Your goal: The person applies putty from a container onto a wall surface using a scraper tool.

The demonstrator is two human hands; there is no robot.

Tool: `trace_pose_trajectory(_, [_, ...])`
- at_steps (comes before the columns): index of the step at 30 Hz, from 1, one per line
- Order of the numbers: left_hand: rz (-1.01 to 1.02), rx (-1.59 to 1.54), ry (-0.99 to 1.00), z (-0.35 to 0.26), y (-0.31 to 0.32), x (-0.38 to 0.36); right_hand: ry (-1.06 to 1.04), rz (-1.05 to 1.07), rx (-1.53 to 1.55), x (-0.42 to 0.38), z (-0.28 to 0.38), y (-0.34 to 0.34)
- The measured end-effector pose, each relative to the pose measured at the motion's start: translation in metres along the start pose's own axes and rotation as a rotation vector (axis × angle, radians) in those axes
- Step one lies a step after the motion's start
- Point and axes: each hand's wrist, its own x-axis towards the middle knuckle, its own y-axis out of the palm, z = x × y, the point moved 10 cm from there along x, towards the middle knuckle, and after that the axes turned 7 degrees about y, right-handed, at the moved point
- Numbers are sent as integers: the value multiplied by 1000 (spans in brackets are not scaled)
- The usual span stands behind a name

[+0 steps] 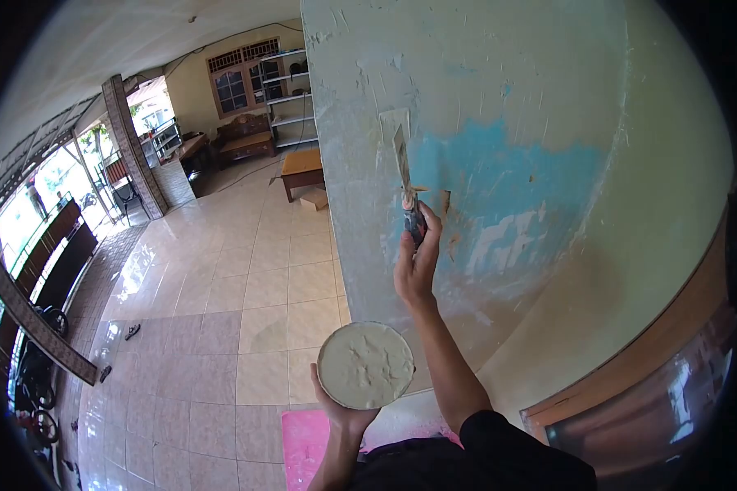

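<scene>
My right hand [418,250] is raised to the wall, its fingers wrapped round the dark handle of a putty knife [403,168]. The blade points upward and overlaps the wall near its left edge, with pale filler smeared on it. Low in front of my body, my left hand [344,409] supports a round tub of pale filler [365,366] from below and the side. Lumps and ridges mark the filler's surface. The wall [467,90] carries grey-green skim with scrape marks, and a patch of bare blue paint [499,176] spreads right of the knife.
A pink sheet [303,438] lies on the floor by my body. Beyond the wall's left edge stand a low wooden table [302,169], a wooden bench [246,137] and a metal shelf [291,100]. A wood-framed panel [639,360] is at lower right. Tiled floor [196,303] stretches left.
</scene>
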Motion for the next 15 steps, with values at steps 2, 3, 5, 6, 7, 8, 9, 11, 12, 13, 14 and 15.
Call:
trace_pose_trajectory(2, [5,14,6,0,1,1,-25,-32,-19,-3,-10,-8])
trace_pose_trajectory(3, [10,18,25,-1,5,0,-51,-61,-40,-5,-13,-14])
trace_pose_trajectory(5, [21,21,40,-2,6,2,-78,-108,-77,-4,-17,-25])
trace_pose_trajectory(6, [17,12,54,-3,2,4,-82,-135,-133,-4,-19,-30])
trace_pose_trajectory(7, [11,3,68,-5,-1,4,-84,-162,-190,-5,-19,-34])
trace_pose_trajectory(8, [11,3,64,-4,-1,4,-44,-166,-168,-5,-23,-33])
trace_pose_trajectory(9, [11,4,63,-4,-1,4,-43,-168,-172,-6,-23,-32])
trace_pose_trajectory(11, [12,6,60,-6,3,3,-69,-167,-203,-3,-16,-25])
trace_pose_trajectory(12, [30,19,45,-5,6,2,-80,-192,-188,-1,-14,-23])
trace_pose_trajectory(13, [48,32,31,-4,9,1,-80,-194,-188,0,-14,-20])
trace_pose_trajectory(14, [47,35,30,-4,9,2,-82,-192,-237,1,-13,-17])
trace_pose_trajectory(15, [29,30,37,-5,6,3,-85,-190,-285,3,-13,-13])
